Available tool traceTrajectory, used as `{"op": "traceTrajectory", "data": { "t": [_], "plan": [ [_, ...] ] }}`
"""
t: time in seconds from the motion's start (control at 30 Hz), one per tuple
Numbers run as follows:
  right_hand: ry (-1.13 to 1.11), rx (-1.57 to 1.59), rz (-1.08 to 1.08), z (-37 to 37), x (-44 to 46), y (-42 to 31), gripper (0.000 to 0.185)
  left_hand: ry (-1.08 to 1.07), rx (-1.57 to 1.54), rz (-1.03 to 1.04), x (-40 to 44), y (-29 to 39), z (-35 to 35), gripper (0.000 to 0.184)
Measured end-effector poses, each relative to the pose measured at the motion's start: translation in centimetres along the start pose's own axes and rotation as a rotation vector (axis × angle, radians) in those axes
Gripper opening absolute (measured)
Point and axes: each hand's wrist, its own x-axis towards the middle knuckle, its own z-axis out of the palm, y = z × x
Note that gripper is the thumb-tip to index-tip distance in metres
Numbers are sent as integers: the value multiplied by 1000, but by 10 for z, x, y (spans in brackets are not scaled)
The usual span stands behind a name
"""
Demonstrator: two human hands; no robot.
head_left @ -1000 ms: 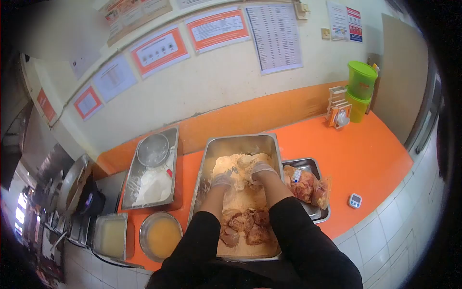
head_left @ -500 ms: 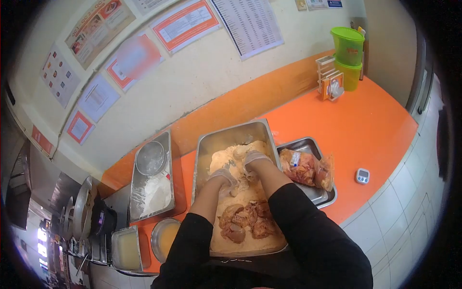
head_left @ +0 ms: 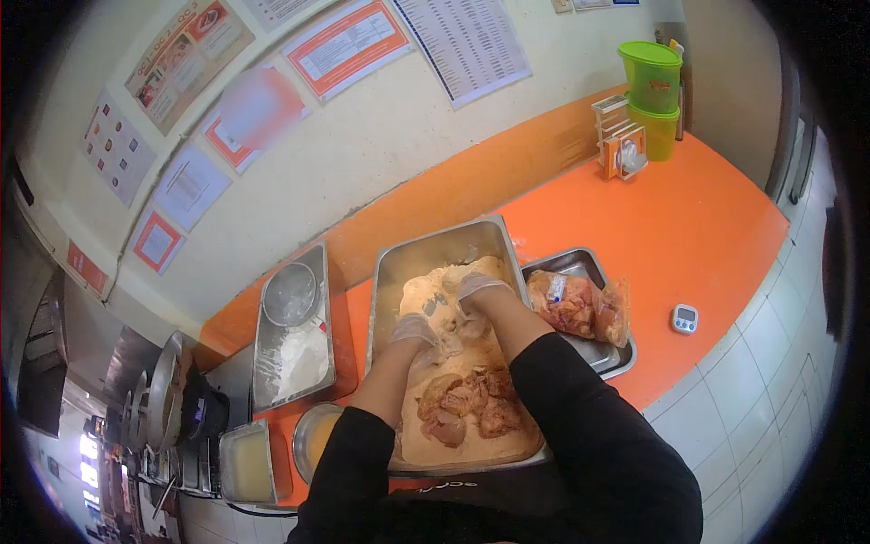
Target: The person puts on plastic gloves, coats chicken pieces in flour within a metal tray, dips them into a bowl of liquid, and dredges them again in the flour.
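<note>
A deep steel pan (head_left: 373, 288) holds pale orange breading flour (head_left: 424, 292), heaped toward its far end. My left hand (head_left: 419, 341), in a clear plastic glove, reaches into the flour from the left. Close by on the right, my right hand (head_left: 480, 294), gloved the same way, also dips into it. Flour and the backs of the hands hide most of the fingers, so their grip cannot be made out. Nearer to me in the pan, several raw marinated chicken pieces (head_left: 453, 399) lie on the flour, partly dusted.
Right of the pan, a bag of raw chicken (head_left: 569, 304) rests on a steel tray (head_left: 621, 367). On the left are a white flour pan (head_left: 337, 349) with a sieve (head_left: 290, 295), a bowl of orange liquid (head_left: 317, 435) and a container of pale liquid (head_left: 246, 464). A timer (head_left: 685, 319) sits far right.
The view has shifted slightly. Both hands have worked within the flour, staying close together, and a grey patch now shows in the heap between them. The chicken pieces stay in place.
</note>
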Motion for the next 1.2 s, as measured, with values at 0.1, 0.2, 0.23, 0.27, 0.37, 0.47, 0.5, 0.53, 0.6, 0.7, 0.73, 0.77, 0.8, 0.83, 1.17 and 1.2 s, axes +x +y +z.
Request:
{"op": "traceTrajectory", "data": {
  "t": [0.1,0.2,0.23,0.27,0.37,0.47,0.5,0.53,0.6,0.7,0.73,0.77,0.8,0.83,1.17,1.2],
  "plan": [
    [46,-40,4,4,-7,-10,28,42,23,-25,-14,-9,-6,33],
    [-57,-295,-155,2,-9,-24,28,213,31,72,-49,-16,-24,26],
    [-33,-299,-163,0,-11,-27,28,248,50,94,-57,-25,-26,26],
    [-13,-302,-172,1,-12,-29,28,280,68,114,-67,-35,-27,26],
    [-5,-307,-134,13,-5,-32,28,150,225,80,-124,-41,-62,23],
    [45,-489,-305,26,5,-37,27,90,527,233,-186,-59,-91,23],
    [3,-565,-408,20,1,-45,24,170,388,137,-196,-78,-87,24],
    [-40,-639,-515,13,-4,-54,23,251,251,37,-205,-98,-80,24],
    [49,-485,-595,21,0,-68,22,145,82,-172,-227,-122,-88,28],
    [-124,-407,-362,-16,-84,-172,23,169,-82,-405,-268,-146,-89,29],
    [-133,-469,-544,-11,-85,-184,23,131,-175,-530,-265,-162,-78,29],
    [-126,-517,-676,5,-75,-196,23,119,-158,-518,-266,-177,-62,30],
    [-114,-561,-804,29,-58,-207,24,109,-137,-501,-267,-192,-48,31],
    [-95,-602,-928,42,-56,-222,24,101,-114,-478,-266,-205,-36,32],
    [-249,-628,-1015,198,-68,-305,17,3,-287,-478,-264,-274,86,39],
    [-280,-677,-1010,201,-70,-308,18,-1,-293,-444,-266,-276,92,38]
  ]
}}
